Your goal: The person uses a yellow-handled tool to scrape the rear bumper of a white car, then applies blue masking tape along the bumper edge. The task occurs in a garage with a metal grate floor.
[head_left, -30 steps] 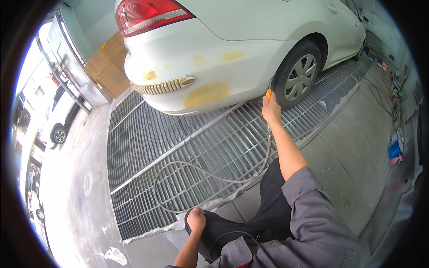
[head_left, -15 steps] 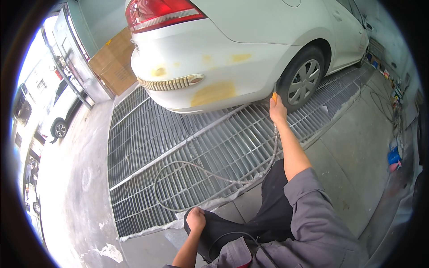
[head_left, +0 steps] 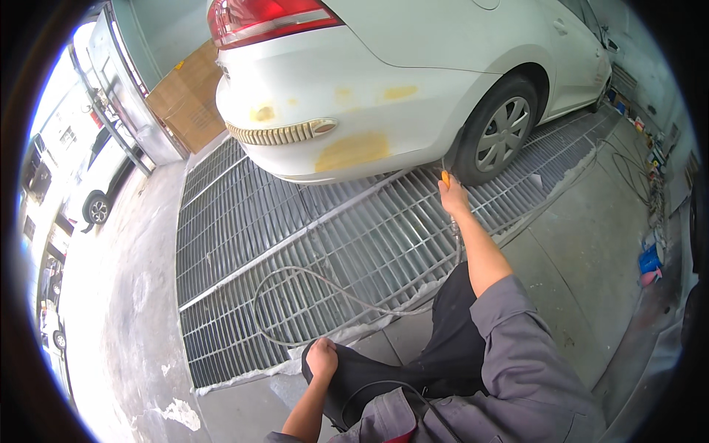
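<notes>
My right hand [head_left: 453,198] is wrapped round an air blow gun [head_left: 445,178] with an orange body and a thin nozzle pointing up beside the rear tyre [head_left: 463,159]. A grey air hose [head_left: 456,235] hangs from the gun and loops across the floor grating. Just ahead stands a white car, its rear bumper [head_left: 421,133] marked with yellowish filler patches [head_left: 353,152]. Lower down, my left hand [head_left: 322,359] rests on my bent knee, fingers curled in and holding nothing.
Metal floor grating [head_left: 244,244] runs under the car and in front of me. A large cardboard sheet [head_left: 186,100] leans at the back left, near an open doorway with another car [head_left: 100,192] outside. Cans and a blue container [head_left: 650,258] line the right wall.
My right hand has lowered the blow gun slightly and moved it a little left, so its nozzle sits lower by the bumper's bottom corner. The left hand stays on the knee.
</notes>
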Tool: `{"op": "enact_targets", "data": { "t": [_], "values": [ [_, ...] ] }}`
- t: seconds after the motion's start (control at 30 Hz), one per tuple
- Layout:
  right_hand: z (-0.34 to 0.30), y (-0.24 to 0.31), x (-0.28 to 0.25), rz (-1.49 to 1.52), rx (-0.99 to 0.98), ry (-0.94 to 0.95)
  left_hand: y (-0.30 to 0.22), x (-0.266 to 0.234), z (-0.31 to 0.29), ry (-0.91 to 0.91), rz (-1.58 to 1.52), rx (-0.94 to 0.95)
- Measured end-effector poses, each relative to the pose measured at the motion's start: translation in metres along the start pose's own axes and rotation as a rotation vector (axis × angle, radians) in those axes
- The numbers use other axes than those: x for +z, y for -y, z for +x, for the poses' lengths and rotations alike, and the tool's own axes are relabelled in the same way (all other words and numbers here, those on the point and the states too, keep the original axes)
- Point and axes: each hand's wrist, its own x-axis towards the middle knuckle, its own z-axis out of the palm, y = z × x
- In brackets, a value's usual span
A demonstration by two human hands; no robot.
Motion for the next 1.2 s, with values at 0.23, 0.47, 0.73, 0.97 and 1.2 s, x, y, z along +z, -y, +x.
{"op": "enact_targets", "data": {
  "t": [0.23,0.47,0.73,0.97,1.2],
  "values": [
    [-0.001,0.0,0.009,-0.045,0.07,0.089,0.003,0.001,-0.001,-0.004,0.018,-0.01],
    [0.002,-0.015,0.015,-0.034,0.036,0.091,0.004,0.001,-0.001,0.01,0.013,-0.027],
    [0.006,-0.021,0.024,-0.045,0.041,0.094,0.0,0.0,-0.001,0.009,0.024,-0.018],
    [0.006,-0.017,0.03,-0.063,0.089,0.114,0.003,-0.001,-0.007,-0.01,0.039,-0.036],
    [0.016,-0.042,0.033,-0.078,0.096,0.065,-0.002,0.0,-0.003,0.007,0.052,-0.034]
  ]
}}
